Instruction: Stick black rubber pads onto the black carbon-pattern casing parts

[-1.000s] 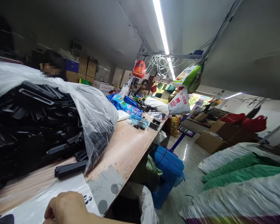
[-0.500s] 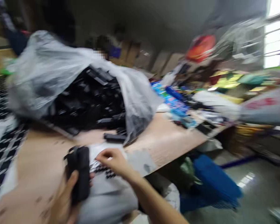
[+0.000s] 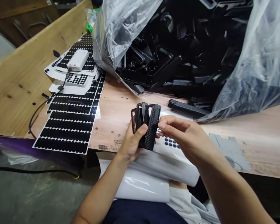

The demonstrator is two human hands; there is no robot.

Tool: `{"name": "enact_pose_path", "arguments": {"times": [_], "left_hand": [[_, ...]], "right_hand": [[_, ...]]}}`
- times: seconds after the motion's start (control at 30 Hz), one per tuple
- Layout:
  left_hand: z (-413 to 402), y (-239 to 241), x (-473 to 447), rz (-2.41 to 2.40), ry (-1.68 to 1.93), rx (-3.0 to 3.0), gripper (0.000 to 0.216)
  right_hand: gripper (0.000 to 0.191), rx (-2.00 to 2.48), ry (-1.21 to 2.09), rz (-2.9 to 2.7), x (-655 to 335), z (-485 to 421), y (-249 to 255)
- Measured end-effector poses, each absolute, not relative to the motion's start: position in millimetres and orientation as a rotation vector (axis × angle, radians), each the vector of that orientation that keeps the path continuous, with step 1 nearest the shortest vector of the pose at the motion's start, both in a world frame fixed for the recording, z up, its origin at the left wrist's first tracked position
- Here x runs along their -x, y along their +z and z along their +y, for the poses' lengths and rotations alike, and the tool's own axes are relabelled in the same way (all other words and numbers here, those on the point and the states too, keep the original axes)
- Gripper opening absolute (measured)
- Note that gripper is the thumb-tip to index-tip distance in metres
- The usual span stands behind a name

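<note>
Several black phone cases [image 3: 152,132] with a carbon-fibre pattern are stacked on edge in my left hand [image 3: 133,141], its thumb pressed across them. My right hand [image 3: 180,132] is pinched at the right edge of the front case, with a small black sticker at the thumb and index fingertips, mostly hidden. Under my right hand lies a white sticker sheet [image 3: 171,143] with black dots, partly covered. Beyond the hands, a large clear plastic bag [image 3: 121,34] lies open, full of black phone cases [image 3: 154,68]. A few cases [image 3: 188,107] rest at its mouth.
Black sticker sheets [image 3: 66,130] overlap on the left of the wooden table [image 3: 112,102], with a white power bank [image 3: 78,60] and cable on top. A wooden board [image 3: 21,81] edges the left side. Glossy white paper [image 3: 142,183] hangs over the near edge. A grey patch [image 3: 231,149] lies right.
The view has swung left and down. My right hand has moved from above the dotted sheet to the edge of the cases in my left hand.
</note>
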State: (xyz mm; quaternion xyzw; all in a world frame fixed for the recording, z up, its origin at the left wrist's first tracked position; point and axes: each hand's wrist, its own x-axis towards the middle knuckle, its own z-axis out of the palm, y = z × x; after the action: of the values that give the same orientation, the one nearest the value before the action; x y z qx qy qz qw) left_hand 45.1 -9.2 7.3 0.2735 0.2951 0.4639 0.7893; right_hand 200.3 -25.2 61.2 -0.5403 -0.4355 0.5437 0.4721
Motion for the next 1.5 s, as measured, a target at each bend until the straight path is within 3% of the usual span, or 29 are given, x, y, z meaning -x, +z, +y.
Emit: {"name": "enact_pose_path", "arguments": {"times": [0.3, 0.9, 1.23, 1.5], "left_hand": [[-8.2, 4.9, -44.7, 0.633, 0.973, -0.622, 0.071], [-7.0, 8.2, -45.5, 0.681, 0.961, -0.59, 0.078], [-7.7, 7.2, -46.3, 0.654, 0.994, -0.58, 0.067], [-8.2, 6.5, -45.6, 0.644, 1.011, -0.6, 0.065]], "right_hand": [[0.034, 1.358, 1.235, -1.173, -199.9, -24.6, 62.1], [0.033, 1.385, 1.14, -1.19, -193.9, -25.1, 68.9], [0.01, 1.531, 0.695, -1.44, -186.9, -32.8, 71.0], [0.01, 1.534, 0.681, -1.448, -184.1, -33.6, 69.7]]}}
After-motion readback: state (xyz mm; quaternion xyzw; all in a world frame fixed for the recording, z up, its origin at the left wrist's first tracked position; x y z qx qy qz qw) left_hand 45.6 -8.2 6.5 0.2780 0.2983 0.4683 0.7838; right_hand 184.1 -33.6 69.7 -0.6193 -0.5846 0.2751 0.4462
